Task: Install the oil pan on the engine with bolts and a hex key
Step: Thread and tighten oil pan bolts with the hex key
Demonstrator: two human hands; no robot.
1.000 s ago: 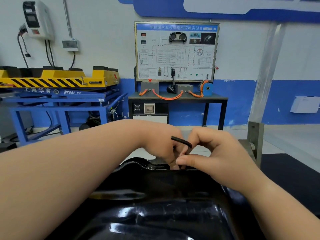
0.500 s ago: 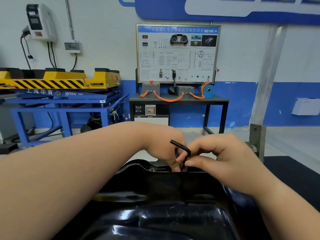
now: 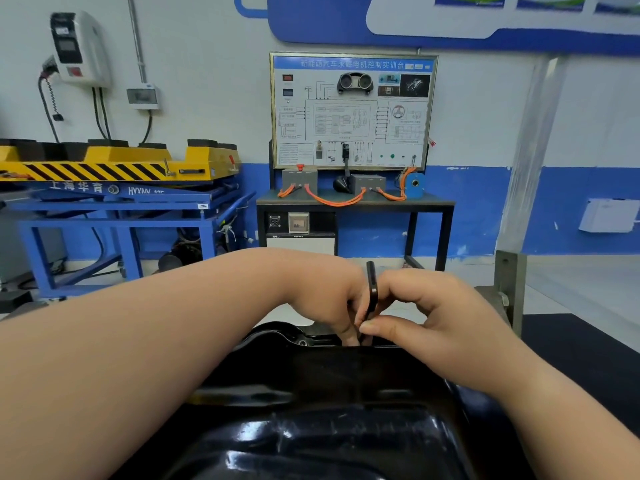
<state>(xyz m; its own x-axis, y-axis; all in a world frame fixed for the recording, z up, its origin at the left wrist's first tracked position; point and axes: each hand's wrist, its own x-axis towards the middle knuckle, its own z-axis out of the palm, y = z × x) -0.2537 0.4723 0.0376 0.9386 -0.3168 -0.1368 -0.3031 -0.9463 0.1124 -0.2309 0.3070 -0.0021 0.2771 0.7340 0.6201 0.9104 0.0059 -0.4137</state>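
The glossy black oil pan (image 3: 311,410) fills the lower middle of the view, its far flange (image 3: 277,336) showing a bolt hole. Both hands meet at the pan's far edge. My right hand (image 3: 426,323) pinches a black hex key (image 3: 371,289) between thumb and fingers, and the key's arm points up and away. My left hand (image 3: 332,299) reaches down beside the key with its fingertips at the key's lower end by the flange. The bolt and the key's tip are hidden behind the fingers.
A grey metal engine-stand post (image 3: 509,285) rises just right of my hands. A black mat (image 3: 581,344) covers the surface at right. Farther off stand a training bench with orange cables (image 3: 353,199) and a blue and yellow lift table (image 3: 114,188).
The hex key's free arm has swung from pointing left and lying nearly flat to pointing upward. Both hands stay at the same spot on the pan's far edge.
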